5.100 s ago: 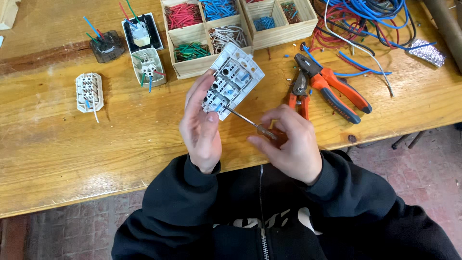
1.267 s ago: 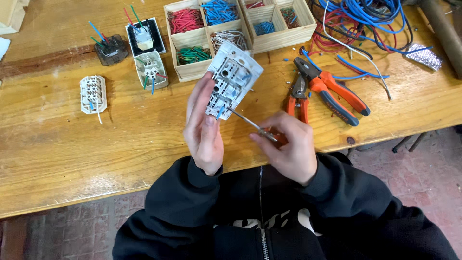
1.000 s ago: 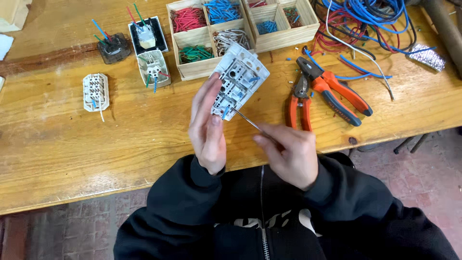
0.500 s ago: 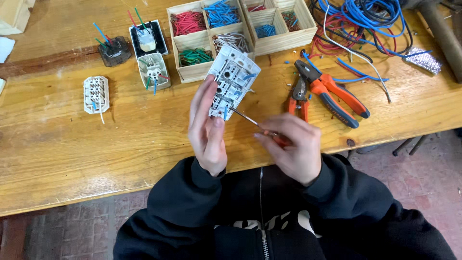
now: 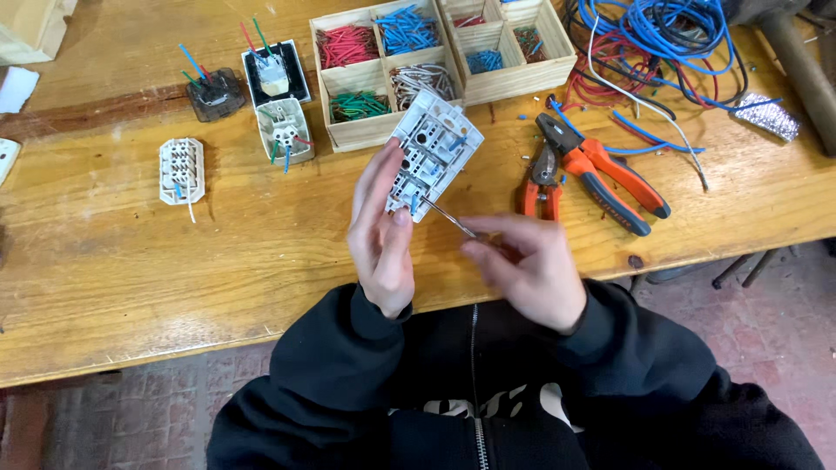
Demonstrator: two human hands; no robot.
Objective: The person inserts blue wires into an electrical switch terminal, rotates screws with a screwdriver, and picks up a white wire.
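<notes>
Both hands (image 5: 383, 239) (image 5: 527, 265) raised, fingers (image 5: 488, 228) curled.

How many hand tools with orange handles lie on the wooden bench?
2, side by side to the right of the hands: the small orange cutters nearer the held switch module, and the larger orange pliers just right of them. Others may hide under the wires.

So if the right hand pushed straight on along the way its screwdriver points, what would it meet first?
The right hand aims the thin screwdriver up-left; its tip already sits at the lower edge of the white switch module held by the left hand. Actual contact is unclear.
</notes>
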